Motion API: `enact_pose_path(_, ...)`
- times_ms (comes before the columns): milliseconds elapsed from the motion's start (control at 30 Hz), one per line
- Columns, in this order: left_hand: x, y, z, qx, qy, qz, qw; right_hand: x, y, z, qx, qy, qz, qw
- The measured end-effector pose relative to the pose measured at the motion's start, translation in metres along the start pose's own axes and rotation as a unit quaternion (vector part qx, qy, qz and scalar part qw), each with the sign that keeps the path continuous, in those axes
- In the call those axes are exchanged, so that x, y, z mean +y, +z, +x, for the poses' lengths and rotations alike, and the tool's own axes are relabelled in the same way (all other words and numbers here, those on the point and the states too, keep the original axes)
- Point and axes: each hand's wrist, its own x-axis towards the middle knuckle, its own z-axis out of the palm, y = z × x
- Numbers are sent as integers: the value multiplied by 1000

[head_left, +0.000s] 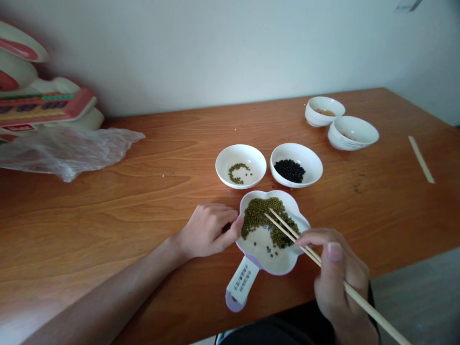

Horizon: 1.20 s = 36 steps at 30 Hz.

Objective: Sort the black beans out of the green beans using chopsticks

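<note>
In the lower middle of the frame, a cloud-shaped dish [260, 237] with a lilac edge and a labelled handle [244, 280] lay on the wooden surface [108, 201], holding green beans [257, 213] heaped mostly toward its upper side. The left hand [212, 230] had its fingers clamped on the dish's left rim. At lower right, the right hand [341, 278] had its fingers closed around a pair of wooden chopsticks [362, 301], whose tips stood slightly apart over the green beans; whether they touched any could not be told. Just above the dish, near the frame's centre, sat a white bowl with a few green beans [244, 152] and, right beside it, a white bowl of black beans [315, 167]. Two more white bowls [361, 127] stood at upper right. A crumpled clear plastic bag [104, 148] lay at left.
</note>
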Motion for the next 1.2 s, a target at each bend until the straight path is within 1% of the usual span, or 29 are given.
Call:
enact_pose_path(167, 0, 0, 0, -6, -6, -3, 1000, 4, 2, 0, 19, -10, 5, 1000)
enact_pose_path(400, -1, 0, -2, -11, -15, -4, 1000, 9, 3, -1, 24, -22, 8, 999)
enact_pose_path(600, -1, 1, -2, -10, -17, -1, 1000, 16, 3, -2, 42, -51, 27, 997)
enact_pose_path(767, 0, 2, 0, -11, -18, 0, 1000, 15, 2, -2, 91, -92, 37, 991)
enact_pose_path(833, -1, 2, 0, -10, -19, 3, 1000, 14, 0, 2, 102, -100, 40, 989)
enact_pose_path(933, -1, 2, -1, -7, -16, 8, 1000, 10, -1, 15, 131, -136, 52, 981)
enact_pose_path(1033, -1, 2, -1, -6, -13, 9, 1000, 0, 8, 34, 170, -170, 80, 967)
enact_pose_path(1100, -1, 2, -1, -4, -11, 11, 1000, -9, 18, 45, 186, -156, 103, 965)
enact_pose_path(1133, -1, 2, -1, -5, -11, 11, 1000, -14, 23, 49, 183, -129, 113, 968)
enact_pose_path(1200, 0, 1, -1, -7, -11, 9, 1000, -23, 32, 54, 121, -67, 104, 985)
